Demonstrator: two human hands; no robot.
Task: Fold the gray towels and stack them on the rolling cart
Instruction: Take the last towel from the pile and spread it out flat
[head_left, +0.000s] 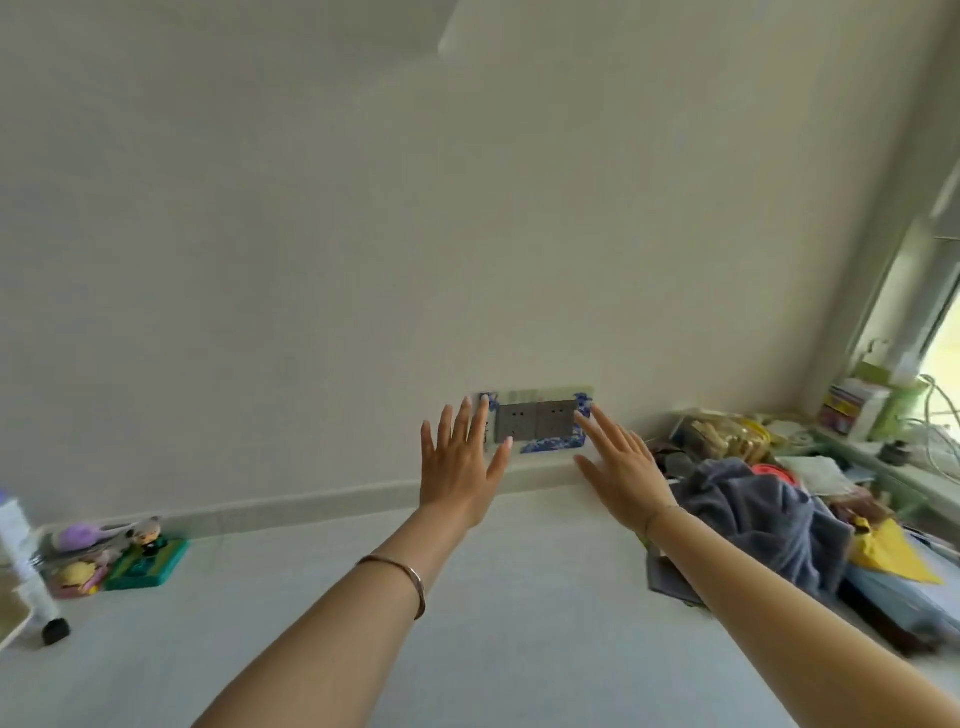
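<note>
Two bare hands are raised side by side before a cream wall. The left hand (460, 462) and the right hand (621, 467) both have their fingers (464, 418) straight and spread, grasping nothing. A crumpled gray terry towel (753, 519) lies heaped just right of the right wrist, among clutter. A black caster wheel (56, 630) under a white frame shows at far left.

Forearms bare. Rose-gold bangle (417, 586) near left hand (460, 470); thin bracelet (653, 518) near right hand (623, 475).

Gray-blue towels (763, 519); yellow cloth (893, 556); blue-patterned frame (550, 445).
</note>
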